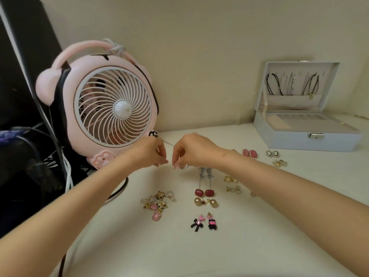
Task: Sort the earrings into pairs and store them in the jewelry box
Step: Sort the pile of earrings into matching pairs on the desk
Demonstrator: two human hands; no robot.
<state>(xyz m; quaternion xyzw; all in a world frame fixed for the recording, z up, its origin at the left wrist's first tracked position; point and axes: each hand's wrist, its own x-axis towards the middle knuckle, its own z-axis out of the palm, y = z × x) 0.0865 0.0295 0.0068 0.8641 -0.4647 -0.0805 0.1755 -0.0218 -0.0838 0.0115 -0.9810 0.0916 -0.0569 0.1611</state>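
Earrings are spread over the white table [239, 246]: tidy pairs like the red square earrings [204, 193] and gold ball earrings [205, 202], plus a jumbled heap [157, 203] off to the left. My left hand [153, 152] and right hand [191, 150] hover just behind them, fingers curled down and tips pinched. Honestly can't tell if they're gripping anything, it's too tiny. The jewelry box [289, 140] sits open far right, with necklaces [291, 84] hanging in its lid.
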